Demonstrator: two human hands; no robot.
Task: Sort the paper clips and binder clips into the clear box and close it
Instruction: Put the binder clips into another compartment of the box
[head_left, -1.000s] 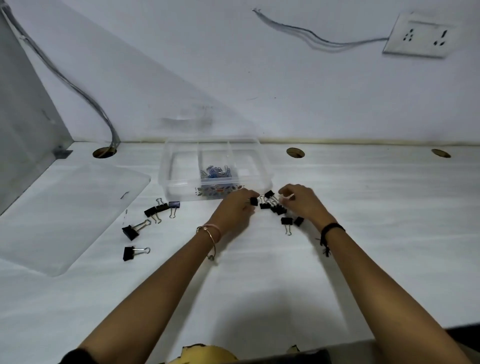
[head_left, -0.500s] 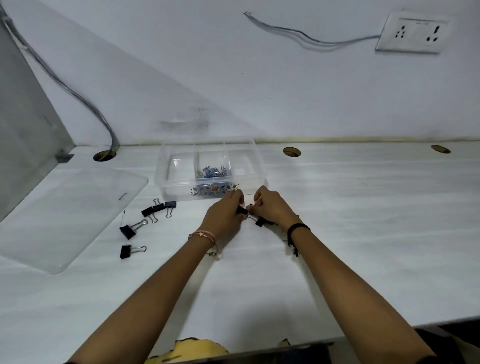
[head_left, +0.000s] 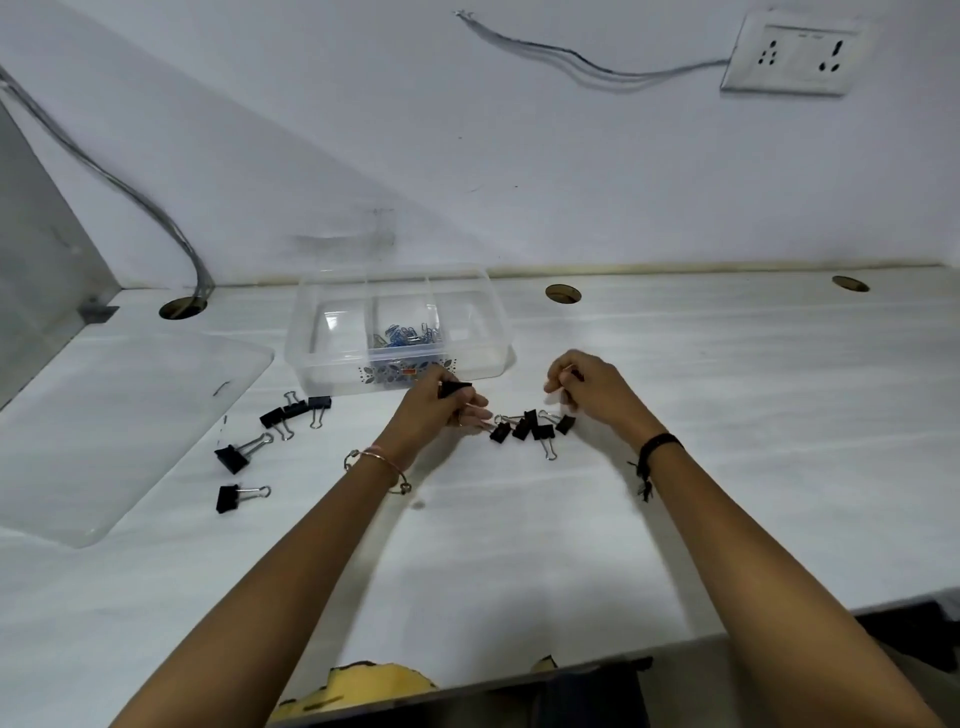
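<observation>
The clear box (head_left: 317, 364) stands open on the white desk, split into three compartments; blue paper clips (head_left: 408, 333) lie in the middle one. My left hand (head_left: 436, 410) is just in front of the box, fingers closed on a black binder clip (head_left: 455, 388). A small pile of black binder clips (head_left: 530, 427) lies between my hands. My right hand (head_left: 587, 387) hovers over the pile's right side with fingers curled; whether it holds a clip is unclear. Several more binder clips (head_left: 296, 410) lie scattered to the left.
The box's clear lid (head_left: 104, 431) lies flat at the left. Cable holes (head_left: 562, 293) pierce the desk near the wall. A grey panel (head_left: 36, 260) stands at far left. The desk's front edge (head_left: 571, 660) runs close below my arms.
My hands, joined over the pile half a second ago, have moved apart. The left hand now holds up one binder clip; the pile between them is uncovered.
</observation>
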